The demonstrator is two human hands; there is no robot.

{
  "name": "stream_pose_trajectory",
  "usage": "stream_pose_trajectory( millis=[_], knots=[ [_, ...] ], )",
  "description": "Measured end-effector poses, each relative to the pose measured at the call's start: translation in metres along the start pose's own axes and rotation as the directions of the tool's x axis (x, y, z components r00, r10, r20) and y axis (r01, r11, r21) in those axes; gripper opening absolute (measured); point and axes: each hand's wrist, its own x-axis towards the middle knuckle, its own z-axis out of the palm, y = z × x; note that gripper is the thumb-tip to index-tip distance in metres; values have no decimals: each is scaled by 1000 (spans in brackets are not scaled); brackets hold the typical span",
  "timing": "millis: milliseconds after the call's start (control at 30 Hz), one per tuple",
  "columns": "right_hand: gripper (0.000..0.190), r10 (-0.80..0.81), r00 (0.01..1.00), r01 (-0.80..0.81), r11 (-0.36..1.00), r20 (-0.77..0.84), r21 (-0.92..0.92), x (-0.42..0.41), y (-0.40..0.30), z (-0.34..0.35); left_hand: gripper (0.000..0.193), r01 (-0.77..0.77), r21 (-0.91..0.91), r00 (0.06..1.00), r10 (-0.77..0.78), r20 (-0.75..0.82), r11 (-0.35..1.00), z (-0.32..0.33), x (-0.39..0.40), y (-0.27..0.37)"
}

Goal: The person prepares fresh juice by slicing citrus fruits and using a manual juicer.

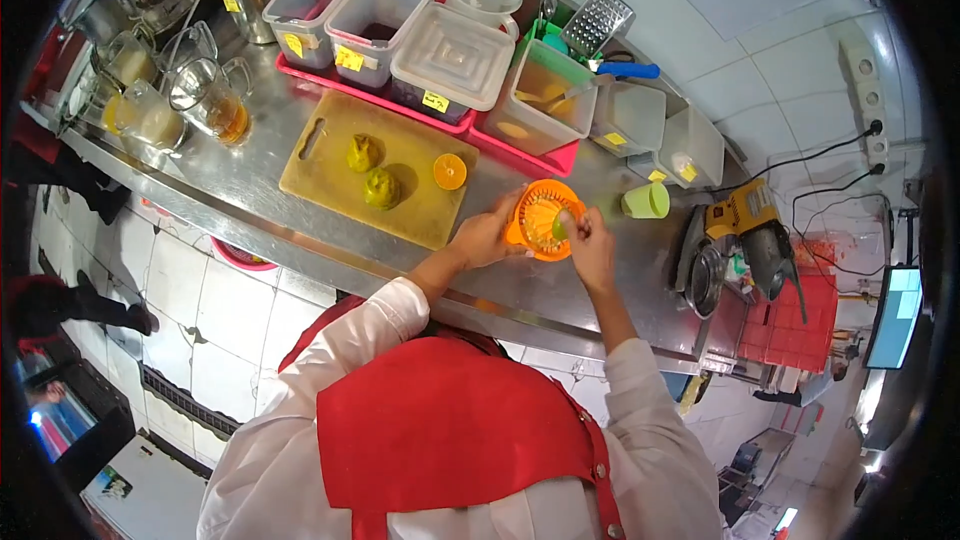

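An orange plastic citrus juicer [543, 219] is steadied at its left side by my left hand [489, 231]. Pinched in my right hand [592, 246] is a small green citrus piece [559, 226], over the right part of the ribbed cone. Pulp and seeds lie in the juicer. To the left is a worn yellowish cutting board [330, 184]. On it rest an orange half [450, 171], cut face up, and two squeezed-looking yellow-green citrus pieces, one in front [382, 188] and one behind [363, 153].
Lidded and unlidded plastic containers [453, 60] line the back on red trays. A light green cup [646, 200] stands right of the juicer, with a yellow-and-black appliance [731, 232] beyond. Glass jugs [214, 101] stand at the left. A knife with a blue handle [628, 70] rests over one container.
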Motion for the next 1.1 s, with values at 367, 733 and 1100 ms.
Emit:
stream_pose_trajectory(
  millis=[367, 733, 1100],
  knots=[
    [27, -640, 742, 664, 742, 200, -93, 36, 24, 17, 108, -15, -92, 997, 23, 79, 996, 1, 7, -2],
    [29, 192, 972, -192, 981, -133, 10, 36, 41, 46, 108, -60, 12, 998, 60, 2, 998, 5, 9, -2],
    [35, -281, 916, 344, 917, 286, -201, 13, 12, -14, 109, -1, -22, 998, 2, 60, 1000, -1, 3, 0]
  ],
)
